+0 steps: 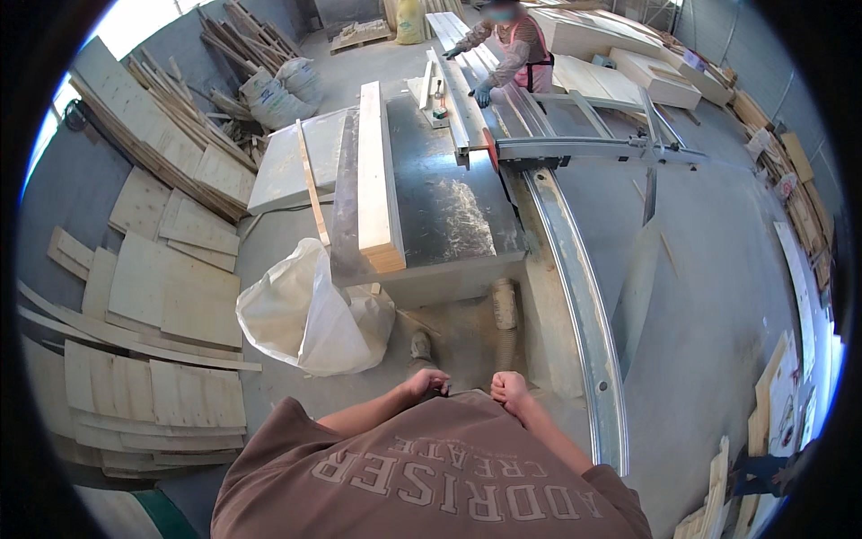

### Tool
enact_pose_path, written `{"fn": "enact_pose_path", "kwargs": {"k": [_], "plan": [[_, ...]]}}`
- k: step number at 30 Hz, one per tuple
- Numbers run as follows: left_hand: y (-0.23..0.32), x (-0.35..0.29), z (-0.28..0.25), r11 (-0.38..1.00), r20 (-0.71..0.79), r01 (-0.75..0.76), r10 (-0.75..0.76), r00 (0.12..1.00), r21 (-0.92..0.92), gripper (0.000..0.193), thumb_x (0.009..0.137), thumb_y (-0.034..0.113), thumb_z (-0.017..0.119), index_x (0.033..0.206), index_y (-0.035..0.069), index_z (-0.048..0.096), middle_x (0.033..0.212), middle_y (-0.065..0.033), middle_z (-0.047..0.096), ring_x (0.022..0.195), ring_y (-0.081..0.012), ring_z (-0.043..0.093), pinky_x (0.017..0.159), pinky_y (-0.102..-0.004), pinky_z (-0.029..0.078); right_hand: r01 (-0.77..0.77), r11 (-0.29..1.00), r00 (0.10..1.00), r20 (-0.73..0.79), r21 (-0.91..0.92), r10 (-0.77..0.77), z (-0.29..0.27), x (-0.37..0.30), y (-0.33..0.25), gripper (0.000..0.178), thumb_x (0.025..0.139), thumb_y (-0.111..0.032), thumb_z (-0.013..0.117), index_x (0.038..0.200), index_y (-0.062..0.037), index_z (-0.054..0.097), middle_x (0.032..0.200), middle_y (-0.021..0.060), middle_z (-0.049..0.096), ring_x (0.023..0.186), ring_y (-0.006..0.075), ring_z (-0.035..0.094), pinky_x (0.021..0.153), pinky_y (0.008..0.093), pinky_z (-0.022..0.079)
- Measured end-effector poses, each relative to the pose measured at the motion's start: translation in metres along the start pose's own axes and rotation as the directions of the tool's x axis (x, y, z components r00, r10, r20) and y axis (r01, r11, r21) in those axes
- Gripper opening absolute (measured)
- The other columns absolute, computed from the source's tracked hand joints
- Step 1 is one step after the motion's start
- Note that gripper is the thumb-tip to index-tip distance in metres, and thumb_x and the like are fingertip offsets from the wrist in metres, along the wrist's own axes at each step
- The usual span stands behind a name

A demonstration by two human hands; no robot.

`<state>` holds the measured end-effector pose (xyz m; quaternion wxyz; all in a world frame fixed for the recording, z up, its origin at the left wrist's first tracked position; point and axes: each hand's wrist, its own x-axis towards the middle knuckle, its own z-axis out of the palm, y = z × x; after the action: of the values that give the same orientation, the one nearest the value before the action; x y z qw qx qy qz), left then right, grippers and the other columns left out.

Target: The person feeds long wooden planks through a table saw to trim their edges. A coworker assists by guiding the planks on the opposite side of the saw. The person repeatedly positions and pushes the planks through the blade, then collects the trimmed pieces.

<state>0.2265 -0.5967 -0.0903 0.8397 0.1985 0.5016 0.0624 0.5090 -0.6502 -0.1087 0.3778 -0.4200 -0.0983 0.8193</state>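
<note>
My left hand (426, 384) is held in front of my waist with its fingers curled in, and nothing shows in it. Beside it, a little to the right, my right hand (510, 389) makes a fist, also with nothing visible inside. Both hands are apart from the saw table (449, 207) ahead of me. On that table lies a long stack of pale wooden strips (375, 180), its end toward me. Left of my hands, an open white woven sack (314, 314) stands on the floor against the table's near corner.
A co-worker (521, 45) in gloves stands across the table, hands at long boards (458, 99). A metal rail (584, 314) runs along my right, and a ribbed hose (505, 314) rises under the table. Plywood sheets (171, 287) lean at the left.
</note>
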Motion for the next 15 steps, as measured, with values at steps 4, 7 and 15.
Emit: {"fn": "enact_pose_path", "kwargs": {"k": [4,7,15], "plan": [[-0.006,-0.016,0.001,0.997,0.005,-0.011,0.012,1.000,-0.076,0.037,0.094,0.037,0.060,0.077,0.004,0.064,0.076,-0.0082,0.065,0.069,-0.0217,0.060,0.069,-0.0322,0.049,-0.056,0.997,0.998,-0.023,-0.060,0.055,0.010,0.006,0.000,0.027,0.088,-0.009,0.043,0.061,-0.0117,0.041,0.050,-0.0008,0.033,0.040,0.0117,0.027,0.041,0.0302,0.021],[-0.014,-0.020,-0.009,0.992,0.049,0.005,0.001,0.999,-0.126,0.037,0.095,0.037,0.059,0.078,0.005,0.065,0.076,-0.0076,0.066,0.072,-0.0216,0.061,0.072,-0.0313,0.049,-0.049,0.992,0.999,-0.007,-0.120,0.049,0.021,0.005,0.000,0.028,0.088,-0.009,0.044,0.061,-0.0115,0.042,0.050,-0.0009,0.034,0.040,0.0118,0.028,0.041,0.0301,0.022],[-0.017,-0.022,-0.002,0.993,-0.019,-0.028,0.026,0.999,-0.111,0.037,0.096,0.038,0.058,0.080,0.005,0.064,0.078,-0.0071,0.064,0.073,-0.0217,0.059,0.072,-0.0331,0.051,-0.074,0.994,0.997,-0.002,-0.083,0.074,0.020,0.003,0.003,0.027,0.088,-0.008,0.043,0.061,-0.0115,0.042,0.050,-0.0006,0.034,0.039,0.0116,0.028,0.040,0.0299,0.022]]}}
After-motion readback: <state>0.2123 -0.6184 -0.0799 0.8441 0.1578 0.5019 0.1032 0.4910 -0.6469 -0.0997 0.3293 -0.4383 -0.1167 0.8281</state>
